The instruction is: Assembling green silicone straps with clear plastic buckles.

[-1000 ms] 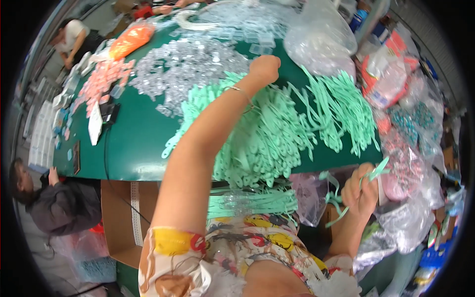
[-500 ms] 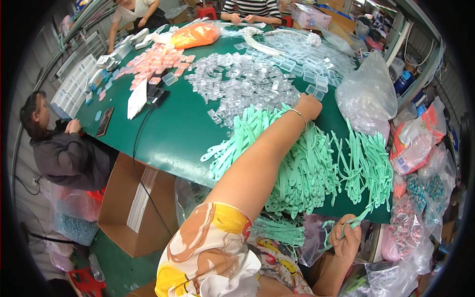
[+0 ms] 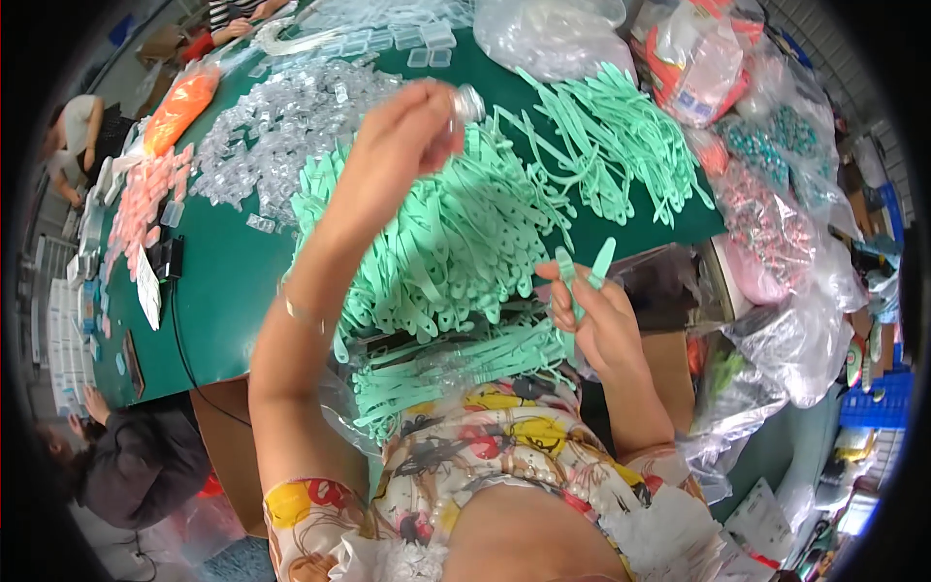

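Observation:
Pinched in the fingers of my left hand is a small clear plastic piece, partly smeared by motion. That hand hovers over a large heap of mint-green straps on the table. My right hand, lower and to the right, is closed on a mint-green strap; one rounded end sticks up past the thumb. More green straps lie in a bundle close to my body. Another pile of green straps rests at the table's right side.
Many clear plastic pieces spread over the green table, with pink pieces and an orange bag farther left. A clear plastic bag sits at the back. Filled bags crowd the right side. A co-worker in dark clothing sits at left.
My left hand has drawn back from the clear pieces toward me, carrying one. My right hand has risen with the strap. The whole view has turned rightward and down.

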Tool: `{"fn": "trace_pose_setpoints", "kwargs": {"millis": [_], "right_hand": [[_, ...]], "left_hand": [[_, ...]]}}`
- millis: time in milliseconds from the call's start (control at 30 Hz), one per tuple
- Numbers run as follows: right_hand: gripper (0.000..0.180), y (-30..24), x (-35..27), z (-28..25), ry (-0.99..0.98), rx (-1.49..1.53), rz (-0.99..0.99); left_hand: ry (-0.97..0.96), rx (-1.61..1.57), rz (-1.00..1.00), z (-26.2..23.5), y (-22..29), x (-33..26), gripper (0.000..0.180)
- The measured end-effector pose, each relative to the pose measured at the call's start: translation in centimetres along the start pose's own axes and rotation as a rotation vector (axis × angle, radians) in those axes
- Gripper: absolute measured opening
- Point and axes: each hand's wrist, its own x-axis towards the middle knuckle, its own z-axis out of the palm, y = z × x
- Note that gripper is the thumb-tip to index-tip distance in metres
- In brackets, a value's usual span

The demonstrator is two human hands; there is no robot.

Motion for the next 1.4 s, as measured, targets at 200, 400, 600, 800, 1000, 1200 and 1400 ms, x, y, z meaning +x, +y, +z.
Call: {"fn": "trace_pose_setpoints", "kwargs": {"millis": [200, 400, 600, 800, 1000, 1200, 1400], "right_hand": [[0.035, 2.0, -0.9, 1.4, -0.005, -0.084, -0.075], [0.030, 3.5, -1.4, 2.0, -0.009, -0.502, -0.334], [0.026, 3.7, -1.3, 2.4, -0.030, -0.762, -0.468], [0.021, 3.5, -1.3, 2.6, -0.049, -0.804, -0.497], [0.022, 4.3, -1.6, 3.0, -0.007, -0.543, -0.354], [0.014, 3.3, -0.6, 3.3, -0.055, -0.999, -0.820], [0.008, 4.1, -1.0, 2.5, -0.156, -0.616, -0.628]], "left_hand": [[-0.055, -0.443, -0.223, 4.3, -4.1, -10.2, 0.021], [-0.002, -0.634, -0.286, 5.7, -6.6, -13.7, 0.021], [-0.006, -0.768, -0.271, 5.6, -6.6, -14.8, 0.024], [0.011, -0.821, -0.268, 5.4, -6.9, -15.1, 0.023], [0.028, -0.832, -0.272, 6.2, -7.6, -15.5, 0.023], [0.044, -0.083, -0.081, 5.5, -7.8, -16.0, 0.015], [0.003, -0.071, -0.059, 4.5, -7.4, -16.2, 0.016]]}}
